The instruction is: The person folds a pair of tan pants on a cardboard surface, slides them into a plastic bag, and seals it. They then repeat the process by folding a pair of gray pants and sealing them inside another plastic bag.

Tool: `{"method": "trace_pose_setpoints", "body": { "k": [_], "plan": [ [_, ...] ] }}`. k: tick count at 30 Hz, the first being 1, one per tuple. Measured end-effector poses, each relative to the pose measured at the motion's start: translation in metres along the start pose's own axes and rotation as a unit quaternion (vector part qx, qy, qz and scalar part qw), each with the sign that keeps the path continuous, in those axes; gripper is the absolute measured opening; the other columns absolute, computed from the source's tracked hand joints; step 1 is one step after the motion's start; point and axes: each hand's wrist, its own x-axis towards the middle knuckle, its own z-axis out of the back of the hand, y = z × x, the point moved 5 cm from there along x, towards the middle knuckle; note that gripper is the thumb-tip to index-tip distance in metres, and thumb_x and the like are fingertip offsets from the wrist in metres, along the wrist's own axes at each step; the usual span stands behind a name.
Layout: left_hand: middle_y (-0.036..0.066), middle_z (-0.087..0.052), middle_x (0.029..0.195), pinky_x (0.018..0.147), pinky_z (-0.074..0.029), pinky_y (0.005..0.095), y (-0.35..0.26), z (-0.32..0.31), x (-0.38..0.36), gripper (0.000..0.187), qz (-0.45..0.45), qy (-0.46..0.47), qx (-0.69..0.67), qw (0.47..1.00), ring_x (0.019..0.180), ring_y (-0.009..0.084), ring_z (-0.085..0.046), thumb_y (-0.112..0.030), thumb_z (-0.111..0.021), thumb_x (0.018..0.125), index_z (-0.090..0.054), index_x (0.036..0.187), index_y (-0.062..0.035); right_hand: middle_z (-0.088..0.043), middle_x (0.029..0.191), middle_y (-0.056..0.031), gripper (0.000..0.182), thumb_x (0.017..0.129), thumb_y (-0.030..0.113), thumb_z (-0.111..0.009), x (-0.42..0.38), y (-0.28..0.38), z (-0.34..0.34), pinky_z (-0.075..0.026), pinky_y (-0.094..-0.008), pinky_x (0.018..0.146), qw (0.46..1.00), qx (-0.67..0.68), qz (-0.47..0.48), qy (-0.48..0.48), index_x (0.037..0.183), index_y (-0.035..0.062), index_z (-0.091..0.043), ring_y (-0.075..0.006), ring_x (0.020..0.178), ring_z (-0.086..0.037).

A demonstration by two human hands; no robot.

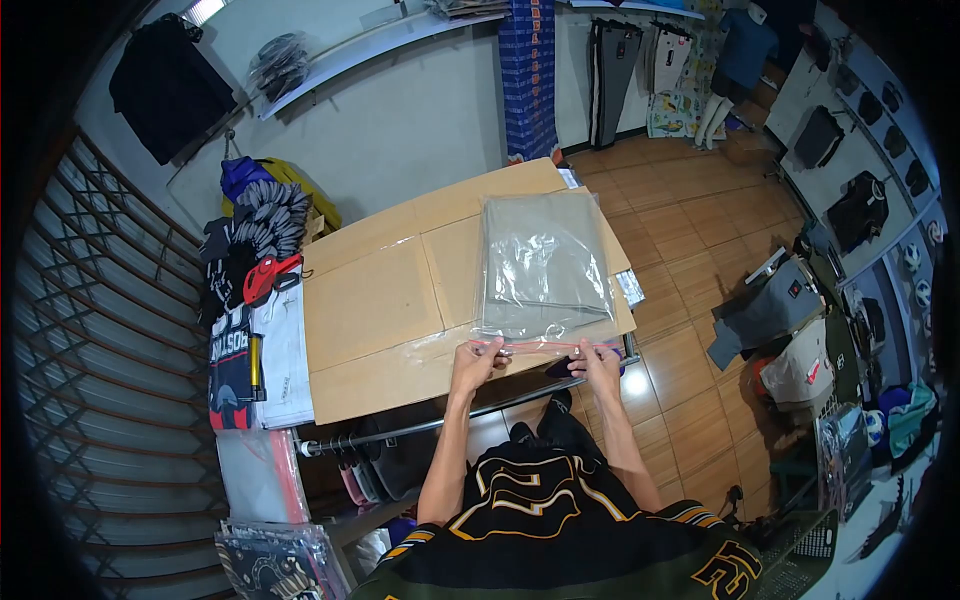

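A folded grey-green garment (545, 265) lies inside a clear plastic bag (520, 330) on the right part of a cardboard sheet (380, 290). The bag's pinkish-red zip edge faces me. My left hand (482, 364) pinches this edge near its left end. Near the right end, my right hand (597, 364) has its fingers closed on the same edge. Between my hands the edge runs almost straight, just off the front of the cardboard.
Left of the cardboard are a red tool (270, 279), gloves (270, 215), folded clothes and a stack of plastic bags (262, 475). A metal rail (400, 430) runs below the cardboard's front edge. Bagged goods and clothes (775, 310) stand at the right.
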Motion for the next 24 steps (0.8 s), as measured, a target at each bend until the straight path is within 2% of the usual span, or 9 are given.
{"method": "trace_pose_setpoints", "body": {
  "k": [5, 8, 11, 14, 17, 24],
  "plan": [
    [0.008, -0.074, 0.073, 0.047, -0.040, 0.0247, 0.018, 0.000, 0.011, 0.033, -0.048, 0.002, 0.034, 0.998, 0.055, 0.0069, -0.057, -0.028, -0.072, 0.101, -0.072, 0.090, 0.0030, -0.074, 0.087, -0.0112, 0.034, 0.104, 0.032, -0.068, 0.001, -0.004, -0.004, -0.057, -0.0278, 0.058, 1.000, -0.017, 0.027, -0.001, 0.102, -0.0019, -0.069, -0.0160, 0.067, -0.071],
    [0.006, -0.073, 0.073, 0.046, -0.035, 0.0249, 0.014, -0.001, 0.006, 0.035, -0.087, -0.009, -0.004, 0.996, 0.052, 0.0056, -0.052, -0.031, -0.071, 0.102, -0.074, 0.085, -0.0010, -0.073, 0.087, -0.0113, 0.035, 0.104, 0.032, -0.067, 0.004, -0.005, -0.002, -0.057, -0.0277, 0.057, 0.999, -0.025, 0.030, 0.015, 0.101, -0.0029, -0.068, -0.0163, 0.065, -0.070],
    [0.007, -0.074, 0.074, 0.046, -0.036, 0.0242, 0.008, -0.001, 0.004, 0.034, -0.048, 0.008, 0.000, 0.999, 0.055, 0.0064, -0.056, -0.031, -0.070, 0.103, -0.073, 0.086, -0.0008, -0.073, 0.084, -0.0108, 0.034, 0.105, 0.028, -0.066, -0.003, 0.004, -0.005, -0.055, -0.0263, 0.057, 1.000, -0.008, 0.010, 0.007, 0.096, -0.0044, -0.070, -0.0157, 0.065, -0.070],
    [0.010, -0.076, 0.074, 0.051, -0.046, 0.0277, 0.006, -0.003, 0.003, 0.036, -0.017, -0.012, -0.004, 1.000, 0.055, 0.0100, -0.061, -0.030, -0.072, 0.100, -0.074, 0.088, 0.0034, -0.073, 0.085, -0.0112, 0.034, 0.105, 0.027, -0.066, -0.007, 0.008, -0.010, -0.055, -0.0259, 0.056, 1.000, 0.000, -0.013, -0.003, 0.097, -0.0051, -0.070, -0.0159, 0.066, -0.071],
    [0.011, -0.076, 0.074, 0.056, -0.052, 0.0289, 0.009, -0.012, 0.006, 0.037, -0.043, -0.003, 0.026, 0.999, 0.060, 0.0129, -0.067, -0.030, -0.071, 0.101, -0.075, 0.087, 0.0049, -0.073, 0.087, -0.0116, 0.035, 0.105, 0.028, -0.065, -0.009, 0.012, -0.016, -0.055, -0.0264, 0.056, 0.999, -0.019, -0.026, 0.002, 0.099, -0.0059, -0.070, -0.0166, 0.067, -0.072],
    [0.011, -0.075, 0.070, 0.059, -0.053, 0.0306, 0.010, -0.012, 0.006, 0.041, -0.072, -0.018, 0.091, 0.993, 0.062, 0.0122, -0.069, -0.028, -0.071, 0.101, -0.075, 0.082, 0.0080, -0.073, 0.087, -0.0126, 0.036, 0.105, 0.029, -0.064, 0.002, -0.004, -0.014, -0.056, -0.0278, 0.056, 0.998, -0.044, 0.021, 0.033, 0.101, -0.0066, -0.070, -0.0191, 0.070, -0.074]
  ]
}}
